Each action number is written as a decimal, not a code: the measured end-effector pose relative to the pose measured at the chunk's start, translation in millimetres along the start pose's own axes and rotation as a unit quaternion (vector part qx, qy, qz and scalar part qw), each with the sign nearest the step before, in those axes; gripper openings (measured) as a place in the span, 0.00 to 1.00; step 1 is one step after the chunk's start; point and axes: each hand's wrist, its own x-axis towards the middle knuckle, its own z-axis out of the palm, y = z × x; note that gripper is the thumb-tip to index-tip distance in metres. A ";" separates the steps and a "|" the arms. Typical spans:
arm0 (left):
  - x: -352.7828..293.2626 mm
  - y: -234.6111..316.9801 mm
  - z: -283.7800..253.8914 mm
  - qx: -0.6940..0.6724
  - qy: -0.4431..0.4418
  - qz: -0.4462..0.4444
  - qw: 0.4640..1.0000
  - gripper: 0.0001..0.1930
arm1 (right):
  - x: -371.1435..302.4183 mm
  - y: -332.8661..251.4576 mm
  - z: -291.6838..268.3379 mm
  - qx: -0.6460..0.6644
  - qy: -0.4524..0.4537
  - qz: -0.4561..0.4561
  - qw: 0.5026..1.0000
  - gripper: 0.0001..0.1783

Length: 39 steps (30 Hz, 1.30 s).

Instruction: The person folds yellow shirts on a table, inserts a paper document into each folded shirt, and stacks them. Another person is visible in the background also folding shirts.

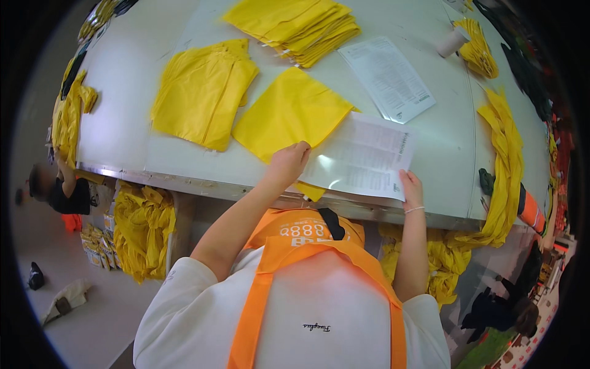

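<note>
A folded yellow fabric piece [292,111] lies at a slant on the table in front of me. My left hand [290,163] is closed on its near right edge, the fingertips pinched together. A printed white sheet [362,157] with a glossy surface runs out to the right from that edge. My right hand [412,187] grips the sheet's near right corner between thumb and fingers. Whether the sheet's left end lies inside the fold or only against it is hidden. A small yellow corner [310,191] shows below the sheet, near the table edge.
On the pale table [455,141] lie another folded yellow piece [203,92], a yellow stack [295,27] and a pile of printed sheets [388,77]. A white roll [453,42] stands far right. Yellow fabric [144,227] fills a bin below. A person [67,187] is at left.
</note>
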 end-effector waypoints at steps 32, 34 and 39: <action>-15.6 -5.9 45.7 -0.071 -0.077 -0.100 0.989 0.07 | -11.9 33.6 157.8 -0.057 -0.129 0.006 0.990 0.12; -15.5 -10.7 40.7 -0.036 -0.082 -0.059 0.994 0.07 | -12.7 20.9 158.2 -0.140 -0.144 -0.028 0.979 0.15; -2.7 -12.9 33.7 0.020 0.031 0.123 0.992 0.22 | 6.8 16.7 156.0 -0.214 -0.251 -0.247 0.911 0.13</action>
